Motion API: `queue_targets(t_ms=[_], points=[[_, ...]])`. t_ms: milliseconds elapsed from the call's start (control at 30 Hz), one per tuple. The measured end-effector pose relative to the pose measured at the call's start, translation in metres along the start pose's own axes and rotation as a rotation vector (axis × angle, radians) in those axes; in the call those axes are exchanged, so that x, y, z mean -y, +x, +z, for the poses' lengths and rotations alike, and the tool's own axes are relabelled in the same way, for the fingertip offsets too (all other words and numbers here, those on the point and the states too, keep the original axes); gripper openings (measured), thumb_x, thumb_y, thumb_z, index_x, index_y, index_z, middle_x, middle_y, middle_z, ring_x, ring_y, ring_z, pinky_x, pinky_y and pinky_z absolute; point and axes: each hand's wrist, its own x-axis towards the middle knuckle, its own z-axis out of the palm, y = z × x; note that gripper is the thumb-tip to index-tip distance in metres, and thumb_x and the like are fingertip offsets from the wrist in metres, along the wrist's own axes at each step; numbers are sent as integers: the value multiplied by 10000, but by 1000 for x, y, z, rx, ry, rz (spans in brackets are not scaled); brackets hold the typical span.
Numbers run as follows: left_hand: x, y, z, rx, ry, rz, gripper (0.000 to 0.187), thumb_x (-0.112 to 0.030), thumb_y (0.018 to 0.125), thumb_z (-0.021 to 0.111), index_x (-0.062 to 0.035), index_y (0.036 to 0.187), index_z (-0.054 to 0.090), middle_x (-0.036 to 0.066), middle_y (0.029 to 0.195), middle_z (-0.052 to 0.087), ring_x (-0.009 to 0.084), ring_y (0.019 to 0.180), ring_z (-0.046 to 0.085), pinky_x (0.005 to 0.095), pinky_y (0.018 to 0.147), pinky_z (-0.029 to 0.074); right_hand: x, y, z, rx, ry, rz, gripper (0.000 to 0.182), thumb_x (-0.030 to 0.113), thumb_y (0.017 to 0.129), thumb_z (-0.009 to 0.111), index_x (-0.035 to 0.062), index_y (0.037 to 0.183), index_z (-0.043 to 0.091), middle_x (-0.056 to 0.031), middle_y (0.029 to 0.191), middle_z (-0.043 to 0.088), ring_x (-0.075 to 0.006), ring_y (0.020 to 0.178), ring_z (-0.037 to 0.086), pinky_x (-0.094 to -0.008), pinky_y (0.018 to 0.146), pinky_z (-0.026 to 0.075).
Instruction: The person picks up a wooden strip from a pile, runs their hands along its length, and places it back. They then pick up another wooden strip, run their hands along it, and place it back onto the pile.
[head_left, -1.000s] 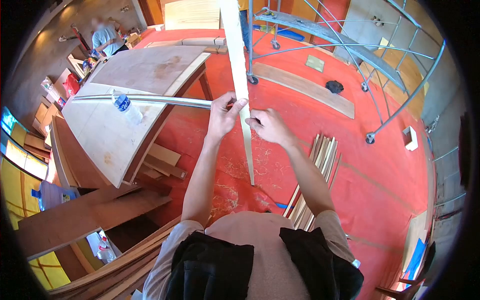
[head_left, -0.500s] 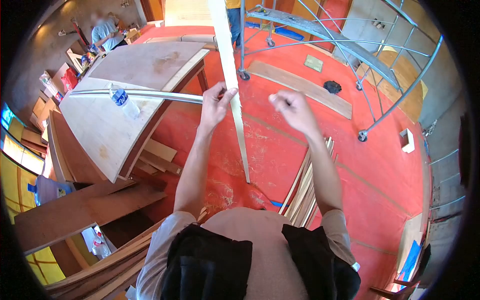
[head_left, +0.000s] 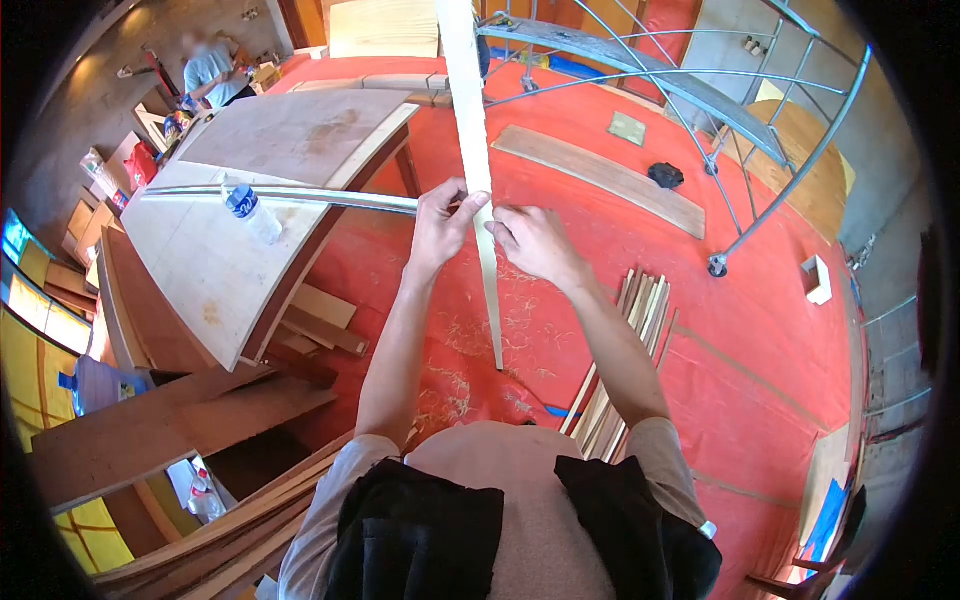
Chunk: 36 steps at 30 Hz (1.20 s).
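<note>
A long, pale wooden strip [head_left: 468, 110] stands nearly upright in front of me, its narrow lower end over the red floor covering. My left hand [head_left: 442, 228] is closed round it, with the thumb across its face. At the strip's right edge, just below that thumb, my right hand [head_left: 535, 240] has its thumb and forefinger pinched together. The fingertips touch the edge; whether a splinter lies between them is too small to tell. Curly wood shavings [head_left: 455, 385] are scattered on the floor below.
Left stands a table [head_left: 270, 135] bearing a water bottle [head_left: 252, 212] and a long metal bar [head_left: 330, 194] that juts past its edge. Thin wooden strips [head_left: 625, 370] lie right of me. Wheeled scaffolding [head_left: 660, 70] rises behind, near a flat board [head_left: 600, 178]. Another person [head_left: 210, 75] is far left.
My right hand has come in from the right to the strip's edge. My left hand and the strip have shifted slightly right, with the hand a little lower.
</note>
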Motion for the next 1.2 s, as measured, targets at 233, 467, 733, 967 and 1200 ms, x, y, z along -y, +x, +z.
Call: queue_targets(t_ms=[233,467,733,967,1200], points=[[-6,-4,6,-31,21,39,168,-144,912,687,24,917,671,32,701,641,69,636,543,260,577,449,17,-18,-29,-118,451,162,116,70,914,585,0,822,570,-98,587,526,-213,525,471,-361,512,404],[-18,-7,4,-21,37,-10,172,-148,909,688,20,887,661,22,680,631,60,619,529,253,553,427,0,-34,-18,83,148,209,142,123,885,645,10,957,598,-146,877,675,-290,812,673,-411,707,522],[-7,-7,14,-43,6,12,191,-167,900,701,16,877,654,23,670,610,58,618,520,256,556,431,13,-29,-8,26,74,269,132,172,870,627,45,888,593,-158,761,668,-365,711,658,-480,660,514],[-3,-5,11,-47,5,5,198,-169,899,702,23,897,654,41,687,640,68,616,538,263,558,440,-4,-33,10,-103,196,274,76,131,852,610,65,889,605,-164,740,664,-363,677,657,-460,620,509],[2,-10,17,-44,40,-12,195,-158,896,703,31,907,656,35,656,604,65,603,507,258,547,429,18,-41,15,-194,129,317,90,135,828,627,55,865,608,-153,774,684,-352,660,669,-461,610,531]])
